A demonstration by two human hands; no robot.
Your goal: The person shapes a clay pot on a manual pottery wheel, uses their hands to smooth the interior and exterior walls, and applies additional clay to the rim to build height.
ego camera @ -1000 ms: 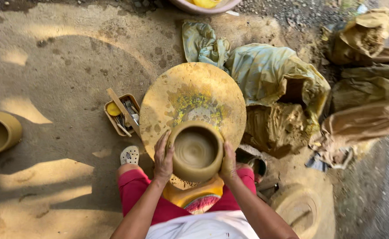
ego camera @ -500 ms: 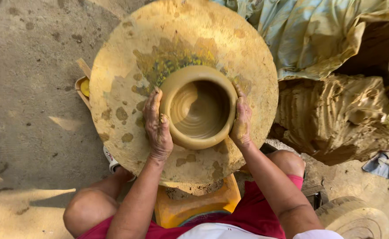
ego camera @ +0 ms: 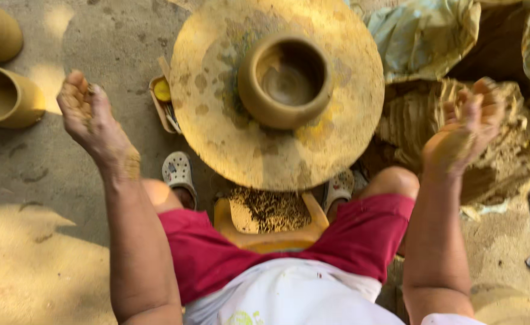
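A wet clay pot [ego camera: 285,80] stands on a round, clay-smeared potter's wheel [ego camera: 217,108] in front of my knees. My left hand [ego camera: 90,117] is lifted off to the left of the wheel, clay-coated, fingers loosely apart, holding nothing. My right hand [ego camera: 467,129] is raised to the right of the wheel, over a mound of raw clay [ego camera: 421,126], fingers spread and smeared with clay. Neither hand touches the pot.
Two finished clay pots [ego camera: 3,96] stand at the left edge on the concrete floor. A small tray of tools [ego camera: 162,102] sits by the wheel's left rim. Plastic sheeting [ego camera: 424,33] covers clay at the upper right. A yellow stool [ego camera: 271,232] is between my legs.
Both hands have let go of the pot's sides and swung outward, left hand to the left, right hand to the right. The view has tilted down toward my lap.
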